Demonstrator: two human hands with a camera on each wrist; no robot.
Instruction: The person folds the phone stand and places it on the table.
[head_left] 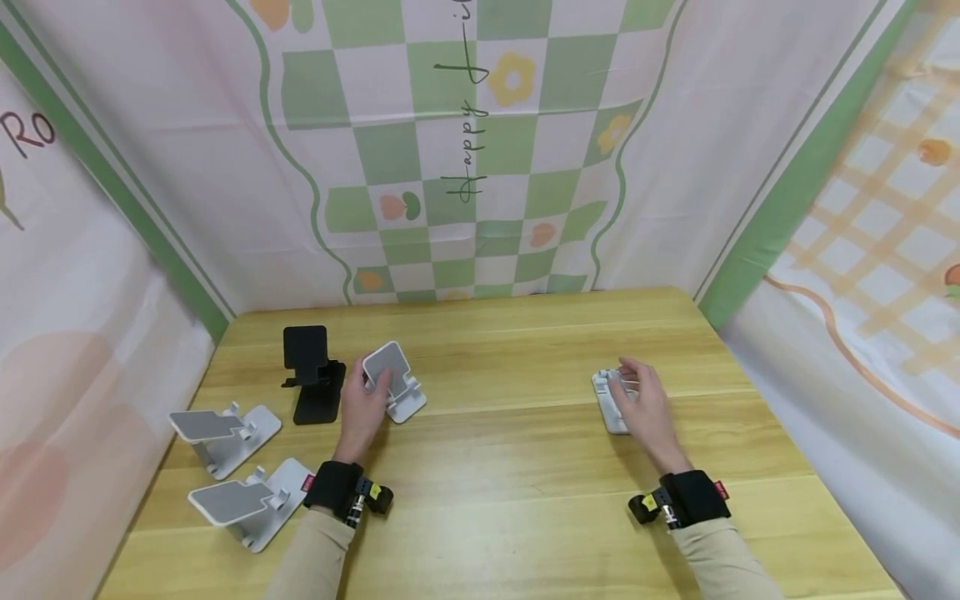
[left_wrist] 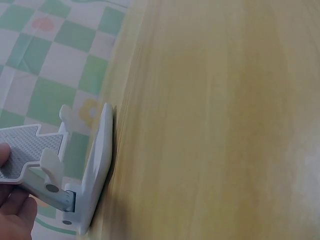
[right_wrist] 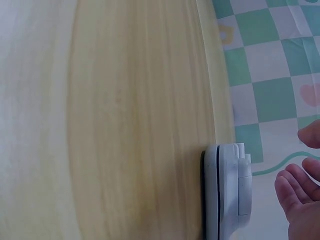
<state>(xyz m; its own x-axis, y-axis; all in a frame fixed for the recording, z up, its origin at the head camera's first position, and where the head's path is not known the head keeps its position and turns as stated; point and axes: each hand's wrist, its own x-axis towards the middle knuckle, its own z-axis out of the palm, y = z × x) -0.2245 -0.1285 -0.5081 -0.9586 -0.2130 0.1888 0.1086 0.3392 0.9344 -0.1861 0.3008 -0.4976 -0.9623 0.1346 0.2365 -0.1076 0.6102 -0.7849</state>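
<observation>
My left hand (head_left: 363, 410) pinches the tilted upper plate of a white phone stand (head_left: 406, 403), thumb on its grey pad and fingers behind. In the left wrist view this phone stand (left_wrist: 97, 170) has its base down on the wood, the arm raised and two small hooks at the plate's edge. My right hand (head_left: 639, 405) hovers over a folded white phone stand (head_left: 611, 413) on the right of the table. A gap shows between its loosely bent fingers (right_wrist: 295, 187) and the flat stand (right_wrist: 229, 192) in the right wrist view.
A black phone stand (head_left: 318, 392) stands unfolded just left of my left hand. Two more unfolded white stands with grey pads, one farther back (head_left: 228, 437) and one nearer (head_left: 255, 504), are at the table's left side. A printed cloth (head_left: 450, 208) hangs behind the wooden table (head_left: 495, 500).
</observation>
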